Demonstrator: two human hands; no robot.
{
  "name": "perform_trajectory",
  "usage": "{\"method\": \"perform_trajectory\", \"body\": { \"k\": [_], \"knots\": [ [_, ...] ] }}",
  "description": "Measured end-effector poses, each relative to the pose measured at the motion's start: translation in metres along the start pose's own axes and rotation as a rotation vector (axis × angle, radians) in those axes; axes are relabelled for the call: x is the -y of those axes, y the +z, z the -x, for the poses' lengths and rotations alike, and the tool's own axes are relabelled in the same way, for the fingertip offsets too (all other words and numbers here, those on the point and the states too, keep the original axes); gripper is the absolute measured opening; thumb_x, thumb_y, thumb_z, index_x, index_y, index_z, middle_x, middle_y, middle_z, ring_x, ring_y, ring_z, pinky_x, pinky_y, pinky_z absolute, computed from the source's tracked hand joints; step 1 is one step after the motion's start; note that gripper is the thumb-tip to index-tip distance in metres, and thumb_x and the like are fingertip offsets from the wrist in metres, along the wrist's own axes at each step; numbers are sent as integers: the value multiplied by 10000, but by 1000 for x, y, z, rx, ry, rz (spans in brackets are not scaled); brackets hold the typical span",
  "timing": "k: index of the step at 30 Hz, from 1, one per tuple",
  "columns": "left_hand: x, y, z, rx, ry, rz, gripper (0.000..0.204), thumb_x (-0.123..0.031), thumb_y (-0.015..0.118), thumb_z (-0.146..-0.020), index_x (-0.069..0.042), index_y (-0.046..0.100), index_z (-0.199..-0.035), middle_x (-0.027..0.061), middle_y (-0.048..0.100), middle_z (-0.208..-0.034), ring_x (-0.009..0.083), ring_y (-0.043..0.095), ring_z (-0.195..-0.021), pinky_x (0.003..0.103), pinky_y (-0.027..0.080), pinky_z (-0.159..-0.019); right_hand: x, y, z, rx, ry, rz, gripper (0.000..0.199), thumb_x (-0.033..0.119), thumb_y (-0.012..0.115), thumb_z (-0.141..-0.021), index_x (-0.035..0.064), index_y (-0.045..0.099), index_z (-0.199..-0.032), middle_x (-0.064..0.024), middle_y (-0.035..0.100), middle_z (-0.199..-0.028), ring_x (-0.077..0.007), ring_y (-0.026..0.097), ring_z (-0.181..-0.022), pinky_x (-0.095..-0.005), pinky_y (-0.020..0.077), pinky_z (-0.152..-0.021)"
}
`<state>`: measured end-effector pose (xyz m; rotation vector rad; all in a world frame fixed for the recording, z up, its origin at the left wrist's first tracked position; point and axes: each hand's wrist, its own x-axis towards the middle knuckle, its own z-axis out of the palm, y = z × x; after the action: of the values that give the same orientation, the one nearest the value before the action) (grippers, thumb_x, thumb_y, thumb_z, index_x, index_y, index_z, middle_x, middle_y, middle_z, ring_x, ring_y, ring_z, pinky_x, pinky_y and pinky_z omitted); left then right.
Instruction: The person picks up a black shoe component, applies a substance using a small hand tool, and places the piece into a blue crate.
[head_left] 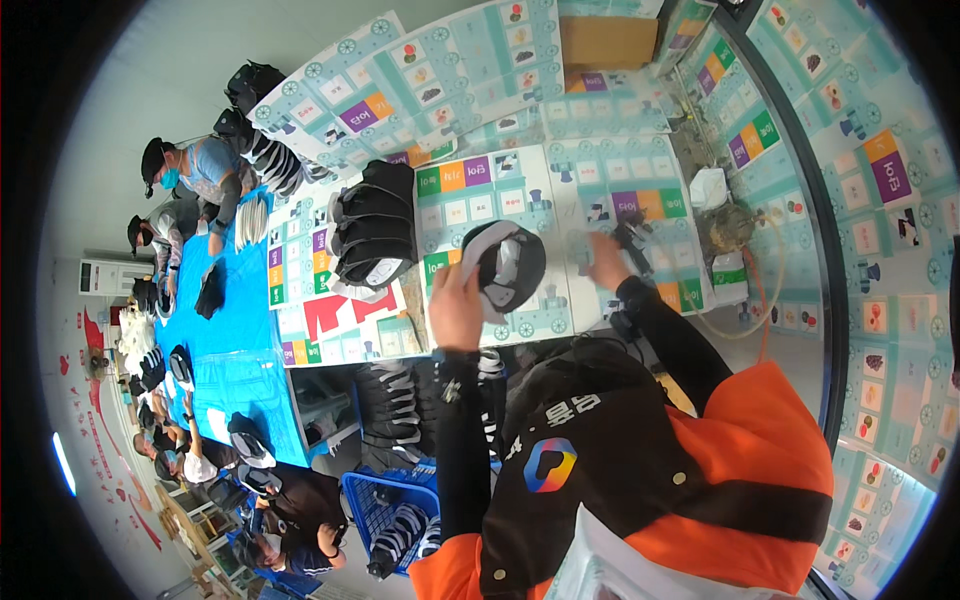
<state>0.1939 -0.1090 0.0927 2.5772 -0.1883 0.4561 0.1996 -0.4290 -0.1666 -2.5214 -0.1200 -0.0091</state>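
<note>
A: So, where's the cap right now?

B: Up off the table, in the left hand. Those fingers are clamped on its near edge, thumb side toward the wearer, and the black crown bulges out just beyond the fingertips, with a pale lining showing inside.

A: And the right hand?

B: Out past the cap, low over the patterned table cover, close to a small dark object. It's blurred, so I can't tell whether those fingers are apart or closed, or whether they're touching the object.

A: How would you expect the cap to handle?

B: Light and soft, I'd judge. Fabric like that folds where you pinch it, so a grip on the rim or the stiffer brim should steady it better than the crown. Not fragile and not slippery.

A: Anything else close by?

B: A stack of caps lies to the left of the holding fingers, well apart from them, and a blue basket sits below the table edge, near the forearm.
</note>
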Motion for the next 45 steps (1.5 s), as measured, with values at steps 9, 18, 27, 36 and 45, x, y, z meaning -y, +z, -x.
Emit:
{"method": "perform_trajectory", "body": {
  "k": [9,18,27,36,45],
  "knots": [
    [-13,103,-4,312,12,56,244,-229,670,-938,-48,697,-1100,204,665,-969,429,662,-906,501,538,-775,-97,-18,8,-143,279,446,673,47,728,-765,-78,429,-1355,-260,463,-1352,-437,447,-1309,-460,524,-983],
    [-13,105,-8,336,14,33,230,-213,675,-919,-76,701,-1102,190,669,-990,424,670,-892,497,556,-769,-32,-59,-9,57,493,-425,356,93,629,-820,26,650,-1170,-122,717,-926,-288,707,-882,-385,586,-699],
    [-13,107,-7,347,-47,19,233,-242,697,-923,-69,704,-1079,178,680,-998,417,673,-904,492,548,-777,85,-65,18,420,417,-607,225,159,618,-856,-42,700,-915,-194,702,-719,-342,710,-709,-449,559,-611],
    [-15,99,0,341,-61,69,243,-238,704,-918,-57,700,-1080,187,676,-981,418,670,-883,490,539,-766,86,-58,24,249,250,-406,217,166,608,-856,-33,685,-893,-290,673,-818,-491,643,-841,-562,482,-739],
    [-3,95,5,328,-63,57,205,-226,687,-915,-100,706,-1075,173,671,-1004,423,665,-896,504,549,-768,96,-60,15,240,193,-391,203,145,589,-856,-20,694,-912,-282,683,-859,-482,646,-861,-553,489,-761]
  ]
}}
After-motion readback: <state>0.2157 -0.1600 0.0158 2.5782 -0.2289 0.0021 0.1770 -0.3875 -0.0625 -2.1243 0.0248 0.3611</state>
